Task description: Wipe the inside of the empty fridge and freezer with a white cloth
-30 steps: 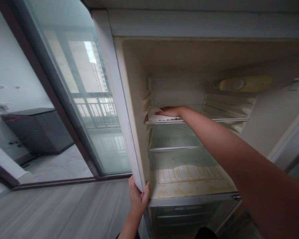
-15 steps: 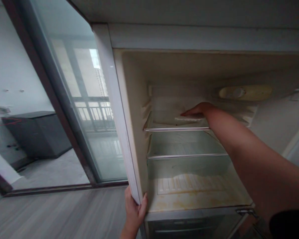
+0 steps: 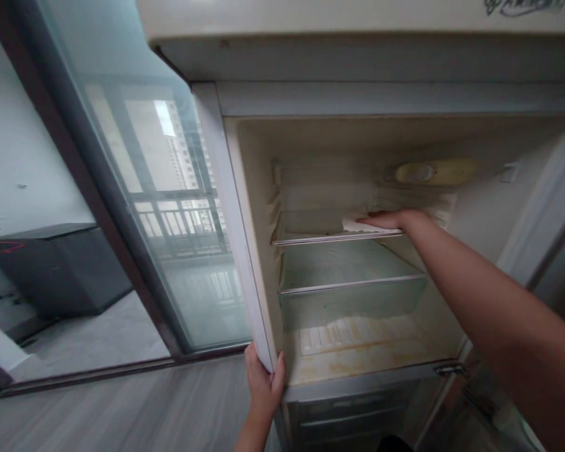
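Observation:
My left hand (image 3: 263, 383) is wrapped around the left side wall (image 3: 247, 263) of an open refrigerator, near the bottom of the compartment, thumb on the inner side. Inside, my right hand (image 3: 390, 220) presses a white cloth or paper wipe (image 3: 350, 224) onto the upper glass shelf (image 3: 306, 227), close to its front edge. Its fingers point left and lie over the wipe, part of which they hide. Below is a second glass shelf (image 3: 329, 260). Yellowish-brown stains mark the compartment floor (image 3: 358, 361).
A yellowed lamp housing with a dial (image 3: 433, 171) sits on the inner right wall. A metal hinge (image 3: 449, 369) juts out at lower right, above a lower compartment (image 3: 353, 411). To the left stand a sliding glass door (image 3: 169, 270) and a dark cabinet (image 3: 61, 270).
My right hand has drawn the wipe toward the shelf's front edge and slightly right. The camera view has shifted, showing more above the refrigerator opening. My left hand keeps its grip.

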`<state>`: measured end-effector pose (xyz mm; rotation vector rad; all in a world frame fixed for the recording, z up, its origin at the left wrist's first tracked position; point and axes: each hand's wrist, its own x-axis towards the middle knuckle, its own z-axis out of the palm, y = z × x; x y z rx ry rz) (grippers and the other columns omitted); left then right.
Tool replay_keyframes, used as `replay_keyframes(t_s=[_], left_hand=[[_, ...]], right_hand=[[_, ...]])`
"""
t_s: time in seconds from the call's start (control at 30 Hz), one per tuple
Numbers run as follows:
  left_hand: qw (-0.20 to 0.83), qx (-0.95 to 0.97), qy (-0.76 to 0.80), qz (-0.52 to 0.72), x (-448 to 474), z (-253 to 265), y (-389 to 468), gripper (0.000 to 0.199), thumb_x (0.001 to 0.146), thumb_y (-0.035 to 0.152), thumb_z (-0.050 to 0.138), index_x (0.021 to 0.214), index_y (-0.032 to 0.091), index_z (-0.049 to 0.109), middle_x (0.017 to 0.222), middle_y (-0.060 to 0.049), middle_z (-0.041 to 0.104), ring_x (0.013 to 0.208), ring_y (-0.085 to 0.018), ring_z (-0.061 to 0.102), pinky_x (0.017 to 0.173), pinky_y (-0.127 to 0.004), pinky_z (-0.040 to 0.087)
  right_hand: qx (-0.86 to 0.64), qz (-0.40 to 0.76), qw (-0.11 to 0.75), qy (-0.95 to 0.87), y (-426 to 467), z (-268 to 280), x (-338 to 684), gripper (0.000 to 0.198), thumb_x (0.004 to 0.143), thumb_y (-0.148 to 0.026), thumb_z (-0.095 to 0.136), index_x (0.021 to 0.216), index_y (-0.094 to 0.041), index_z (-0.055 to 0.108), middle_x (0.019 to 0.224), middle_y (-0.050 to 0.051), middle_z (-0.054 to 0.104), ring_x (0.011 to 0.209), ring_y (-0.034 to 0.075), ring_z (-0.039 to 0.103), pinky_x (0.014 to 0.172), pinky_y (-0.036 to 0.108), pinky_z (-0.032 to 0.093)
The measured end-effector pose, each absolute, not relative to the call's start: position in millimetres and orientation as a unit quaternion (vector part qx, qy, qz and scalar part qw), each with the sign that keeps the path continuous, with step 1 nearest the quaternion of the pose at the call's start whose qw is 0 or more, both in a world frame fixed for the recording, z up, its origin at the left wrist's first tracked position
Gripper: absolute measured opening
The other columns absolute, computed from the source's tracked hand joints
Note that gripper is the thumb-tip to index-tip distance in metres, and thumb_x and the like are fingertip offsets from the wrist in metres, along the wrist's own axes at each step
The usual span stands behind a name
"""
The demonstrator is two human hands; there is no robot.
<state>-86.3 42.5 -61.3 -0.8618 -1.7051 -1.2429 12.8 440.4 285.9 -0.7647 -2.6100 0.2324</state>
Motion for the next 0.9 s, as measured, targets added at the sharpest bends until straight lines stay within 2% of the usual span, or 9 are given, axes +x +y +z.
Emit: replay_keyframes(t_s=[0.1, 0.17, 0.27, 0.37, 0.53, 0.67, 0.77, 0.9], left_hand=[[0.418, -0.347, -0.675, -0.499, -87, -60, 45, 0.056, 0.093, 0.03, 0.065, 0.143, 0.016, 0.044, 0.115, -0.013, 0.058, 0.104, -0.026, 0.06, 0.088, -0.04, 0.053], [0.417, -0.351, -0.672, -0.501, -88, -60, 46, 0.057, 0.093, 0.031, 0.065, 0.144, 0.015, 0.043, 0.118, -0.014, 0.058, 0.108, -0.028, 0.06, 0.091, -0.042, 0.053], [0.41, -0.355, -0.674, -0.502, -90, -61, 47, 0.061, 0.092, 0.034, 0.066, 0.145, 0.013, 0.042, 0.121, -0.016, 0.058, 0.112, -0.03, 0.059, 0.094, -0.045, 0.052], [0.405, -0.356, -0.673, -0.507, -90, -60, 48, 0.063, 0.092, 0.034, 0.066, 0.146, 0.012, 0.041, 0.125, -0.018, 0.057, 0.114, -0.03, 0.059, 0.097, -0.047, 0.051], [0.408, -0.363, -0.67, -0.503, -91, -59, 48, 0.066, 0.093, 0.034, 0.066, 0.149, 0.012, 0.038, 0.127, -0.019, 0.057, 0.116, -0.031, 0.059, 0.097, -0.047, 0.051], [0.41, -0.365, -0.67, -0.5, -90, -57, 47, 0.066, 0.093, 0.035, 0.064, 0.149, 0.012, 0.038, 0.126, -0.019, 0.057, 0.115, -0.031, 0.059, 0.097, -0.047, 0.051], [0.389, -0.365, -0.676, -0.509, -90, -57, 46, 0.066, 0.093, 0.035, 0.064, 0.149, 0.012, 0.037, 0.127, -0.019, 0.056, 0.116, -0.031, 0.058, 0.098, -0.048, 0.051], [0.375, -0.366, -0.674, -0.521, -93, -59, 45, 0.068, 0.092, 0.036, 0.067, 0.149, 0.012, 0.038, 0.127, -0.018, 0.056, 0.115, -0.031, 0.057, 0.098, -0.048, 0.05]], right_hand=[[-0.297, 0.105, 0.112, -0.942, 407, 284, 20, 0.083, 0.097, -0.07, 0.046, 0.157, -0.011, 0.044, 0.162, 0.02, 0.037, 0.151, 0.038, 0.036, 0.124, 0.052, 0.026], [-0.278, 0.085, 0.105, -0.951, 381, 283, 20, 0.076, 0.102, -0.064, 0.042, 0.159, -0.013, 0.041, 0.165, 0.016, 0.033, 0.153, 0.033, 0.033, 0.127, 0.046, 0.024], [-0.227, 0.043, 0.133, -0.964, 337, 279, 11, 0.062, 0.107, -0.052, 0.033, 0.154, -0.016, 0.051, 0.16, 0.014, 0.044, 0.148, 0.028, 0.043, 0.122, 0.038, 0.033], [-0.162, 0.008, 0.168, -0.972, 294, 271, -6, 0.067, 0.108, -0.051, 0.02, 0.147, -0.012, 0.058, 0.153, 0.016, 0.053, 0.141, 0.03, 0.052, 0.115, 0.04, 0.04], [-0.071, -0.05, 0.289, -0.953, 233, 248, -40, 0.06, 0.109, -0.046, 0.019, 0.129, -0.017, 0.068, 0.132, 0.015, 0.069, 0.117, 0.029, 0.065, 0.097, 0.04, 0.047], [-0.067, -0.065, 0.386, -0.918, 209, 224, -55, 0.052, 0.109, -0.042, 0.025, 0.123, -0.016, 0.068, 0.122, 0.015, 0.071, 0.11, 0.029, 0.063, 0.098, 0.043, 0.043], [-0.041, -0.081, 0.436, -0.895, 213, 208, -54, 0.049, 0.109, -0.041, 0.029, 0.13, -0.015, 0.064, 0.13, 0.015, 0.067, 0.117, 0.029, 0.056, 0.102, 0.043, 0.038], [-0.034, -0.083, 0.452, -0.887, 247, 195, -36, 0.051, 0.108, -0.041, 0.028, 0.14, -0.016, 0.06, 0.14, 0.014, 0.061, 0.125, 0.028, 0.05, 0.109, 0.042, 0.033]])
